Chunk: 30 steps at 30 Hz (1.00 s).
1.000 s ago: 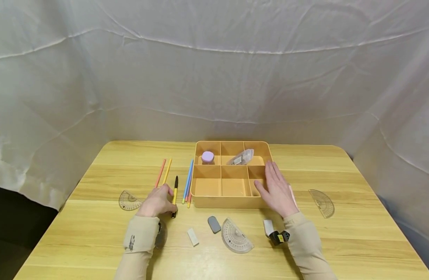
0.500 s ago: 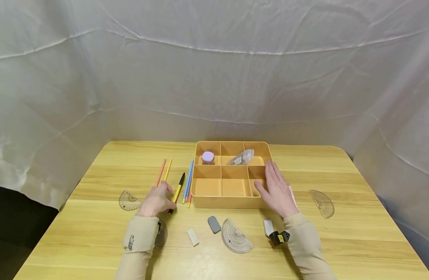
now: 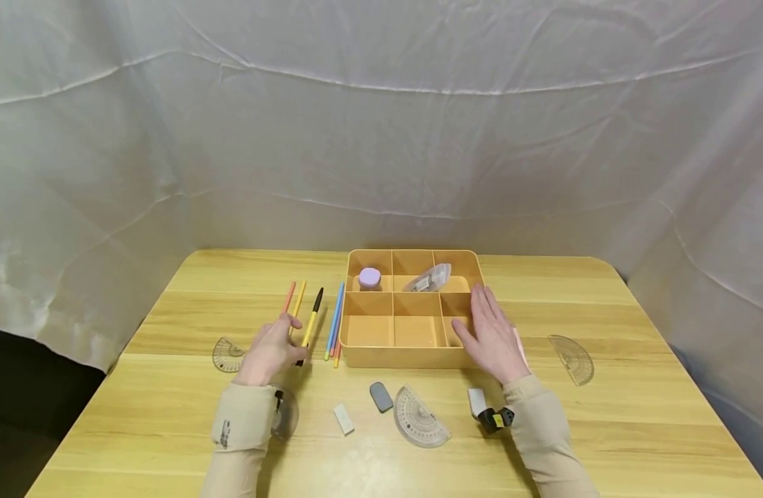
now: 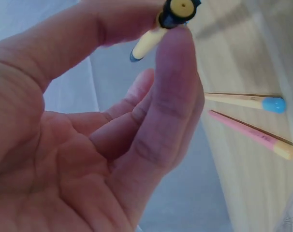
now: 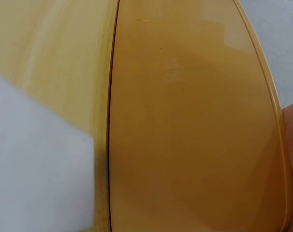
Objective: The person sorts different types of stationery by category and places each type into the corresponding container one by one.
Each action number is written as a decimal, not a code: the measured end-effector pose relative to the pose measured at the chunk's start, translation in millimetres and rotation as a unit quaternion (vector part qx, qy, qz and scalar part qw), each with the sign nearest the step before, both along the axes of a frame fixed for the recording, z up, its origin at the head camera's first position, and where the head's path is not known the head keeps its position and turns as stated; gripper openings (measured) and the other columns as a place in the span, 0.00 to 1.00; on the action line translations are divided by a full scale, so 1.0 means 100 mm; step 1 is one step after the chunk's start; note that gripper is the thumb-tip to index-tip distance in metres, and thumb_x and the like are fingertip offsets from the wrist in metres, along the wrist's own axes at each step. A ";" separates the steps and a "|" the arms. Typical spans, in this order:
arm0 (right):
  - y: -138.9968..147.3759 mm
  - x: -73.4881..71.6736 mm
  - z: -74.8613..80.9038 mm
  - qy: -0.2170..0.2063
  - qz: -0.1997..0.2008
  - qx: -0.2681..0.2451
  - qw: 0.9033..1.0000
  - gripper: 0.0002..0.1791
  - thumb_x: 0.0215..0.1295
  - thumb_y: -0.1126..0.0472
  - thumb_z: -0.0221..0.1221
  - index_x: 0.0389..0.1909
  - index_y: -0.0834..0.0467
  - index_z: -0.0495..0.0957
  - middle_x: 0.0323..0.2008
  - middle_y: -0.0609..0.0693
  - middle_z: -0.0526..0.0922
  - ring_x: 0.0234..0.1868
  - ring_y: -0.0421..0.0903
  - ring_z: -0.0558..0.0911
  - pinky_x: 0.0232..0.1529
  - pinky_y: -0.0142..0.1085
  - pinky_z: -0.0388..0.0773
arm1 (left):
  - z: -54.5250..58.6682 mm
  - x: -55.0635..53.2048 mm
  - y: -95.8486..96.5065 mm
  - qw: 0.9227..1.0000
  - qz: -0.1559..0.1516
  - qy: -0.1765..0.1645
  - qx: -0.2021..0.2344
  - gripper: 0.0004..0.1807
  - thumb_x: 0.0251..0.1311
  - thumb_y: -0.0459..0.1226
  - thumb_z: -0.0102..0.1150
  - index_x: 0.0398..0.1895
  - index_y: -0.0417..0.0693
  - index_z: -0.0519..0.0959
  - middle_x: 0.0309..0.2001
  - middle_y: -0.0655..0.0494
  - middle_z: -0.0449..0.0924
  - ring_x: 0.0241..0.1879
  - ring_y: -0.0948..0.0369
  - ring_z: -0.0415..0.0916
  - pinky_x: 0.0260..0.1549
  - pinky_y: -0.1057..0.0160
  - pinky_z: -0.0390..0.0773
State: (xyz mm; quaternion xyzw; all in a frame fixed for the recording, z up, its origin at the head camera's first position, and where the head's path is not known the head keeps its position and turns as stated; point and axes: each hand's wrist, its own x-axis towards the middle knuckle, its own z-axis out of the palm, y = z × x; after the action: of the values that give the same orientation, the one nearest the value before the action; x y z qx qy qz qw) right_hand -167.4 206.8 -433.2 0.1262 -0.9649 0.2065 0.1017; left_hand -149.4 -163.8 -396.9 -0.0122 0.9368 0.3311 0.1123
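My left hand [image 3: 270,351] pinches a yellow pen with black ends [image 3: 313,319] near its lower end, between thumb and fingertips. Seen from the left wrist, the pen [image 4: 149,44] sticks out past the thumb, and the other fingers of the hand [image 4: 151,125] bend beside it. An orange box with six-compartment-style dividers [image 3: 412,357] stands at the middle of the table. Along its right rim rests my right hand [image 3: 497,339], fingers extended and thumb over the near right compartment. The right wrist view shows the box's outer side wall [image 5: 185,121] and a bit of the hand [image 5: 292,154].
Inside the box are a purple-lidded jar [image 3: 369,278] and a clear packet [image 3: 431,278]. Several pencils [image 3: 334,321] lie against its left side. Red [image 3: 288,297] and yellow [image 3: 298,299] pencils lie beyond the left hand. Nearer are a grey eraser [image 3: 381,398], white eraser [image 3: 343,419] and protractor [image 3: 418,418].
The pen has swung rightward, then shifted farther back, its top end now higher in the head view. My left hand has moved slightly left, its fingers spread more. The right hand stays at the box.
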 end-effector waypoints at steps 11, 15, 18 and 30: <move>-0.01 0.00 0.00 0.000 -0.003 -0.001 1.000 0.41 0.76 0.50 0.50 0.75 0.75 0.48 0.77 0.71 0.51 0.80 0.66 0.50 0.79 0.56 0.53 | 0.08 0.02 0.05 0.996 -0.017 0.088 -0.001 0.16 0.61 0.30 0.62 0.52 0.33 0.76 0.36 0.41 0.87 0.28 0.58 0.80 0.26 0.65 0.77; -0.01 -0.01 0.00 -0.006 -0.005 0.003 1.000 0.42 0.76 0.50 0.49 0.75 0.75 0.47 0.78 0.70 0.50 0.80 0.65 0.50 0.79 0.55 0.52 | 0.09 0.02 0.06 0.989 -0.020 0.143 0.002 0.15 0.65 0.29 0.58 0.53 0.30 0.74 0.35 0.41 0.85 0.26 0.60 0.77 0.22 0.70 0.72; -0.01 -0.01 0.01 -0.007 -0.005 0.005 1.000 0.42 0.76 0.50 0.49 0.75 0.75 0.47 0.78 0.71 0.50 0.80 0.66 0.50 0.79 0.55 0.52 | 0.10 0.02 0.07 0.983 -0.018 0.180 0.005 0.15 0.67 0.28 0.55 0.55 0.29 0.73 0.34 0.41 0.83 0.25 0.59 0.74 0.20 0.71 0.69; 0.00 0.00 0.01 0.006 -0.002 0.003 1.000 0.41 0.76 0.51 0.50 0.74 0.76 0.49 0.77 0.71 0.51 0.79 0.66 0.51 0.79 0.56 0.53 | 0.18 0.01 0.20 0.951 0.028 0.306 0.040 0.14 0.74 0.28 0.46 0.57 0.27 0.71 0.41 0.39 0.76 0.33 0.53 0.72 0.31 0.66 0.73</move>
State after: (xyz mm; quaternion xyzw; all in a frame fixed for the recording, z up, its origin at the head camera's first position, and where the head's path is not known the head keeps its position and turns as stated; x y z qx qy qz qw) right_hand -167.5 206.5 -432.4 0.1253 -0.9653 0.2026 0.1071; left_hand -148.1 -143.7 -379.0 0.0677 0.9113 0.3595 -0.1887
